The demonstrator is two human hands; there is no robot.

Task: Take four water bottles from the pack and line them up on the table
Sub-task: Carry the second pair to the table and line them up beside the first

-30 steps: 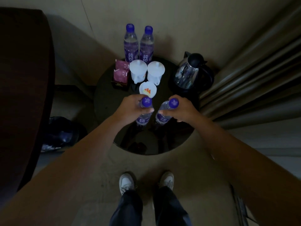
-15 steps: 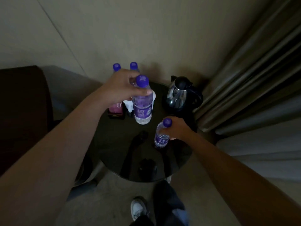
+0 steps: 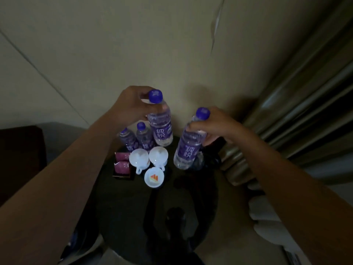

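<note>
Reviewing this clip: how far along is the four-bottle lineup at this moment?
About half done. Two bottles already stand side by side at the back of the round table, behind the white cups. The left hand holds a third bottle in the air beside them; the right hand holds a fourth bottle, tilted. Both remain to be set down in the row.
</note>
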